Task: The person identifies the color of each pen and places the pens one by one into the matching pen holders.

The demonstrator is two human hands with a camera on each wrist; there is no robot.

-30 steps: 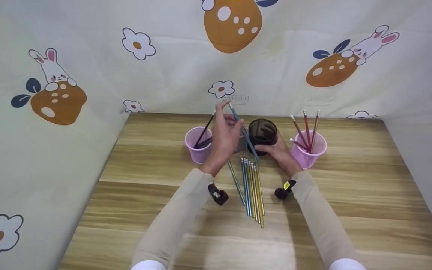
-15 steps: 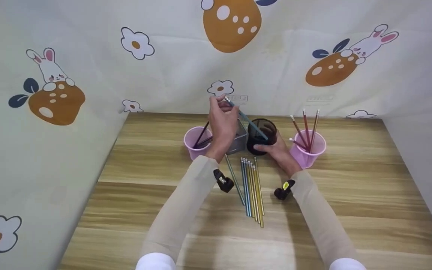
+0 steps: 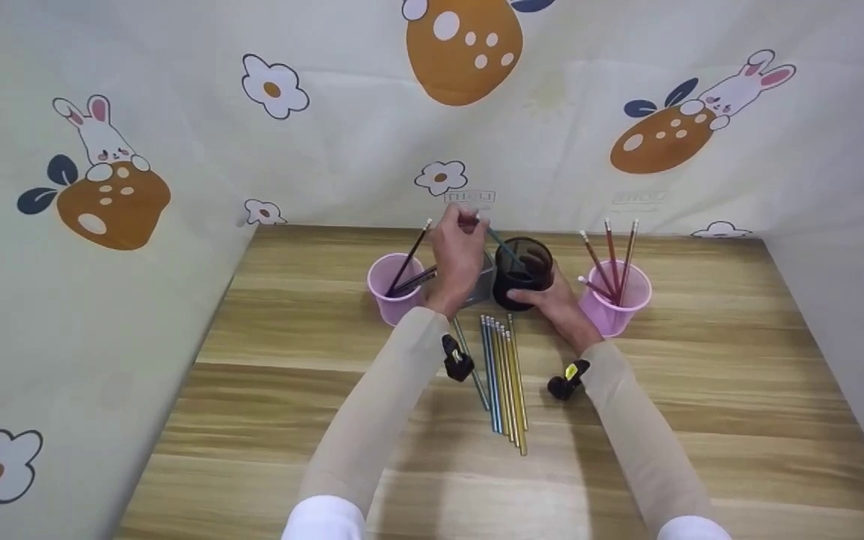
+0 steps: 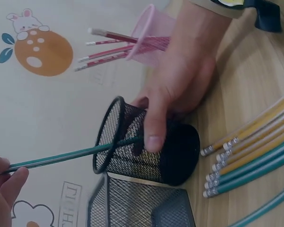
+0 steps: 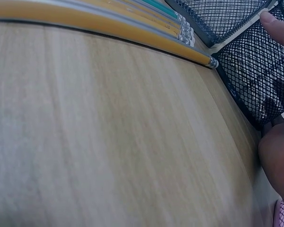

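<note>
At twelve o'clock on the wooden table (image 3: pixel 267 420), the left hand (image 3: pixel 456 259) pinches the eraser end of a teal pencil (image 4: pixel 71 157) between thumb and fingertips, its point already slanting down through the rim of the round black mesh cup (image 4: pixel 146 144). The right hand (image 3: pixel 556 304) steadies that cup, fingers and thumb curled round its wall. By my judgement the step in hand is dropping the pencil into the cup; what it calls for next is loosening the pinch so the pencil slides in, then reaching for the row of loose pencils (image 3: pixel 505 379) lying at six o'clock of the cup. Only the left wrist view shows the shaft crossing the rim and a square mesh holder (image 4: pixel 142 203) touching the cup; the head view alone shows pink cups at nine (image 3: pixel 394 289) and three (image 3: pixel 616 300) o'clock
</note>
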